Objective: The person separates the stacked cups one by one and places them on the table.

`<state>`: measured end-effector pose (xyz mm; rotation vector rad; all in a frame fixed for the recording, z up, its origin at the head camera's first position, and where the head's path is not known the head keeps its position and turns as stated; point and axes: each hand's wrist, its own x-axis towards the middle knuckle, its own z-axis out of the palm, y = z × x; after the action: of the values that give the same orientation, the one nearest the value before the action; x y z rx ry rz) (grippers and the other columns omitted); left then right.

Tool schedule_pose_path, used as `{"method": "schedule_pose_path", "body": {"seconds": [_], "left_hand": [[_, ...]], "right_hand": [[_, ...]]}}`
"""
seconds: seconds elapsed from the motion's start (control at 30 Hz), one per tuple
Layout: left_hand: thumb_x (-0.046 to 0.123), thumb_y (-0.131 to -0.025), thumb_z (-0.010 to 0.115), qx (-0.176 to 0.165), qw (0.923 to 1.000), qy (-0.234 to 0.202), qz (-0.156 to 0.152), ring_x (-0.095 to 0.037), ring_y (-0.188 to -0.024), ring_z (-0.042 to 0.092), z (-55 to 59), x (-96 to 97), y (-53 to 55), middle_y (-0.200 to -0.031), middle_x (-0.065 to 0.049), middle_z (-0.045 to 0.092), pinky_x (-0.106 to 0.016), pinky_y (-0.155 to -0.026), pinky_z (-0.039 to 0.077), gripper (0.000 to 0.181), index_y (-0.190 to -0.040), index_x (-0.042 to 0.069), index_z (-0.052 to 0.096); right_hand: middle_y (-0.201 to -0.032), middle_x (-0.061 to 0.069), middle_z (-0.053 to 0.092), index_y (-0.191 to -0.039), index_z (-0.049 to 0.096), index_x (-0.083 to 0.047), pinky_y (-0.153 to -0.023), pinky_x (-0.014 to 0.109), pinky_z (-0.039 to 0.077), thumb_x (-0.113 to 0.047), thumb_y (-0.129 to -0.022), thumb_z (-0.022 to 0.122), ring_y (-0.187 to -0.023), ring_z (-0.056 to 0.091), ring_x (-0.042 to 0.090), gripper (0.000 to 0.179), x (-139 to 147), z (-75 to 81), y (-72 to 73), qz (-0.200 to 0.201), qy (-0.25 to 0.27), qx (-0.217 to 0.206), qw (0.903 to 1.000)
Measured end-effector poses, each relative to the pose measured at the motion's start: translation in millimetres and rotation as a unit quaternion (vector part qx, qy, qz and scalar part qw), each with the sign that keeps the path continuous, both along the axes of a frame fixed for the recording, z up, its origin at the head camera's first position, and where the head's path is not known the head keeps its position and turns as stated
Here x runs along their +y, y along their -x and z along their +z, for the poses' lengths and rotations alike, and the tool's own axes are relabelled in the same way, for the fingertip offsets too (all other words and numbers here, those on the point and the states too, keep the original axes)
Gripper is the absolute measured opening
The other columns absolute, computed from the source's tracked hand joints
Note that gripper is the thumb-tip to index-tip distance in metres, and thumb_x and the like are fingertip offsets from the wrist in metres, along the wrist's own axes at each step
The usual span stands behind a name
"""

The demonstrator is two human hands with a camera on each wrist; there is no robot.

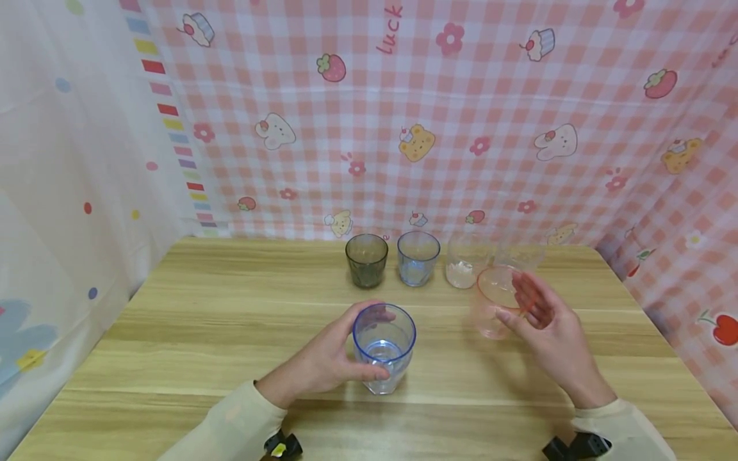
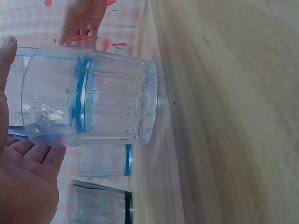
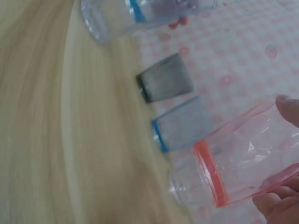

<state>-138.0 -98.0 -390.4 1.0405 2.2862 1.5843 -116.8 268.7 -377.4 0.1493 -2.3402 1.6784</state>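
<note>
In the head view my left hand [image 1: 331, 358] grips a clear tumbler [image 2: 117, 102] with a blue-rimmed tumbler [image 1: 384, 333] nested inside it. Thumb and fingers wrap the upper part of this stack. Its base is at or just above the table; I cannot tell which. My right hand [image 1: 550, 333] holds a translucent pink tumbler [image 3: 247, 158] near its rim, thumb on one side and fingers on the other. The pink tumbler is upright, slightly tilted, in front of the back row, and its base is blurred.
Along the table's [image 1: 230, 333] back stand a dark grey tumbler [image 1: 366, 262], a blue tumbler [image 1: 418, 259] and a clear tumbler [image 1: 464, 266]. Another faint clear tumbler [image 1: 524, 253] stands behind the pink one. A checked cloth [image 1: 369, 128] hangs behind the table.
</note>
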Motion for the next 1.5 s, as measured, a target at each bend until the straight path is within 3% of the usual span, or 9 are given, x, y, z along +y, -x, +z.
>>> {"method": "schedule_pose_path", "body": {"seconds": [0.23,0.37,0.63,0.9,1.2,1.5], "left_hand": [[0.014,-0.085,0.093,-0.005,1.0,0.0,-0.002,-0.031,-0.144,0.058,-0.3,-0.8,0.6,-0.156,-0.008,0.061,-0.058,-0.127,0.039,0.091,-0.159,0.01,0.04],[0.014,-0.085,0.093,-0.002,1.0,-0.001,-0.003,-0.031,-0.144,0.058,-0.9,-1.2,0.9,-0.156,-0.008,0.061,-0.056,-0.127,0.04,0.091,-0.159,0.01,0.04],[0.012,-0.085,0.093,0.0,0.9999,-0.008,-0.007,-0.032,-0.143,0.058,-2.4,-0.9,1.4,-0.156,-0.011,0.061,-0.057,-0.127,0.04,0.091,-0.159,0.009,0.04],[0.012,-0.085,0.093,-0.007,0.9999,-0.007,-0.005,-0.032,-0.144,0.057,-2.0,-1.1,0.9,-0.156,-0.011,0.061,-0.057,-0.128,0.039,0.09,-0.158,0.009,0.04],[0.011,-0.084,0.093,-0.013,0.9999,-0.01,-0.003,-0.032,-0.145,0.057,-2.1,-0.6,0.8,-0.156,-0.009,0.061,-0.056,-0.128,0.037,0.09,-0.158,0.01,0.041],[0.012,-0.085,0.093,0.001,0.9999,-0.009,-0.004,-0.031,-0.143,0.058,-3.4,-0.2,1.3,-0.155,-0.009,0.061,-0.056,-0.128,0.039,0.091,-0.159,0.009,0.04]], "right_hand": [[-0.171,0.028,0.036,-0.168,0.026,0.003,-0.105,0.002,0.043,-0.011,-0.101,0.077,-0.156,0.045,0.025,0.086,12.6,-7.9,3.0,-0.023,-0.03,-0.035,0.9987],[-0.173,0.025,0.035,-0.169,0.024,0.003,-0.106,0.002,0.042,-0.013,-0.101,0.077,-0.157,0.039,0.041,0.088,18.8,-12.1,5.1,-0.033,-0.032,-0.05,0.9977],[-0.171,0.028,0.036,-0.169,0.023,0.002,-0.105,0.001,0.042,-0.017,-0.102,0.077,-0.156,0.045,0.028,0.088,30.6,-22.8,6.0,-0.064,-0.045,-0.062,0.995],[-0.174,0.026,0.03,-0.171,0.014,0.0,-0.108,0.002,0.04,-0.021,-0.103,0.076,-0.159,0.035,0.045,0.094,37.5,-28.1,6.7,-0.074,-0.046,-0.077,0.9932],[-0.177,0.028,0.02,-0.172,0.007,-0.001,-0.115,0.004,0.037,-0.016,-0.104,0.075,-0.164,0.026,0.037,0.097,47.2,-32.3,5.5,-0.064,-0.021,-0.093,0.9934],[-0.177,0.029,0.015,-0.172,0.0,-0.001,-0.117,0.006,0.035,-0.012,-0.106,0.071,-0.165,0.02,0.04,0.097,57.0,-34.3,3.5,-0.052,-0.016,-0.113,0.9921]]}}
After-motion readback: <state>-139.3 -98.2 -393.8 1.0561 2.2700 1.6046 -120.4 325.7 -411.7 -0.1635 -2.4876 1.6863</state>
